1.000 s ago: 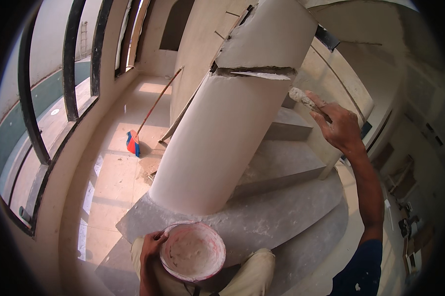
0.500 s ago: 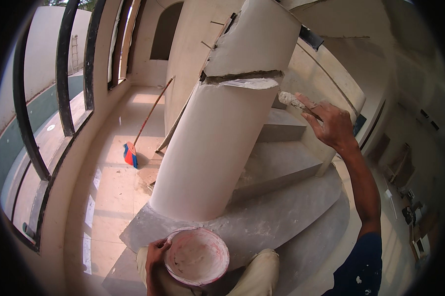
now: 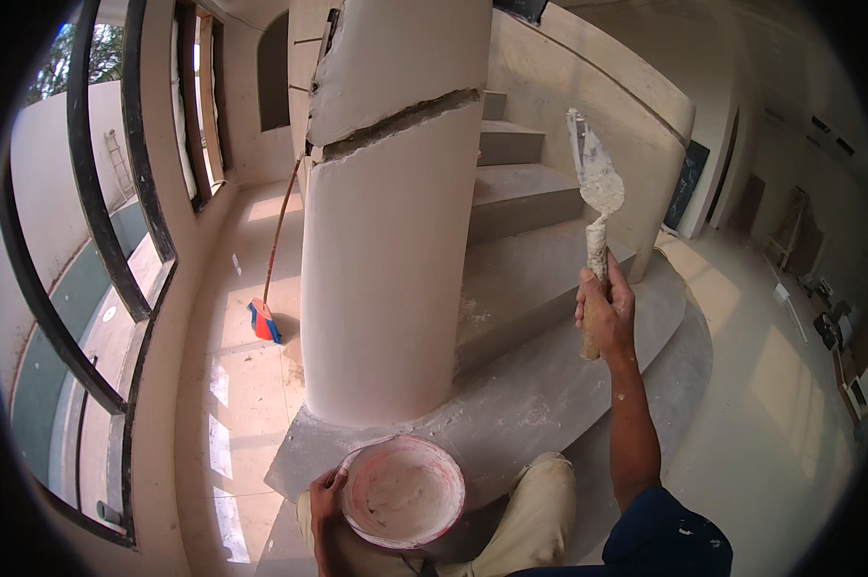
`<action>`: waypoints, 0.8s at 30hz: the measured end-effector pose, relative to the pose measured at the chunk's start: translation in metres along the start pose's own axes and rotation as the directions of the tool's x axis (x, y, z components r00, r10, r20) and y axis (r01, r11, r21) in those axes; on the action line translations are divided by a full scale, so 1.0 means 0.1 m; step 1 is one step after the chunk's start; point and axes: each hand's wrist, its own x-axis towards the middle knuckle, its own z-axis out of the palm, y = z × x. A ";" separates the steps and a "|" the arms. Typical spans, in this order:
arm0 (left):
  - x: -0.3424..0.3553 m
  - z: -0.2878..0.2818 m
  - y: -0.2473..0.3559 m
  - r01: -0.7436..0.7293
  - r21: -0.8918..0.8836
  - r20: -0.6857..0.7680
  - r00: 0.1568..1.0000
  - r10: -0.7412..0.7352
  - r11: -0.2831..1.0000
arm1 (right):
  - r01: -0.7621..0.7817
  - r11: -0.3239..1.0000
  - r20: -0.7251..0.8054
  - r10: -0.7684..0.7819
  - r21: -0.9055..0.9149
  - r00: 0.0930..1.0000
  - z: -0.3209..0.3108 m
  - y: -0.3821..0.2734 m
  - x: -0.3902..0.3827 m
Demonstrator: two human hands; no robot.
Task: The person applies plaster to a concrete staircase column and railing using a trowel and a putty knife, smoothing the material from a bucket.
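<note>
The trowel [image 3: 595,183] is now held upright and clear of the plaster, its blade pointing up and caked with pale filler, whereas a second ago it was pressed high against the wall beside the column; it has been drawn back and lowered toward the body, so the stroke at the wall appears to be finished, and the tool looks ready to be reloaded or repositioned. Its handle is gripped in the right hand [image 3: 605,313], which is closed fully around it. The pink bowl [image 3: 402,490], smeared inside with whitish filler, is kept low over the knees as before, its left rim clasped by the left hand [image 3: 324,500], fingers curled over the edge. Just beyond the bowl the round column [image 3: 386,269] rises from the lowest concrete step [image 3: 549,385]; a rough horizontal crack [image 3: 400,120] is seen high on it, unfilled. The curved stairs [image 3: 525,197] wind up behind. On the tiled floor [image 3: 246,385] to the left a broom [image 3: 265,317] with a red and blue head is leaned near the tall curved windows [image 3: 97,240].
</note>
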 end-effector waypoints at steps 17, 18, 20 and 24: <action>-0.08 0.08 0.05 -0.016 0.283 -0.202 0.976 0.076 0.959 | -0.247 0.773 0.292 0.084 0.585 0.953 0.28 0.22 -0.25; -0.07 0.12 0.04 -0.020 0.304 -0.212 0.973 0.089 0.952 | -0.131 0.851 0.203 0.029 0.509 0.979 0.28 0.39 -0.33; -0.13 0.30 0.12 0.044 0.257 -0.279 0.960 0.030 0.966 | 0.030 0.914 0.068 -0.063 0.405 0.996 0.35 0.64 -0.46; -0.32 0.48 -0.15 -0.057 -0.043 -0.433 0.901 0.032 0.997 | -0.074 0.776 0.016 0.083 0.627 0.996 0.48 0.68 -0.66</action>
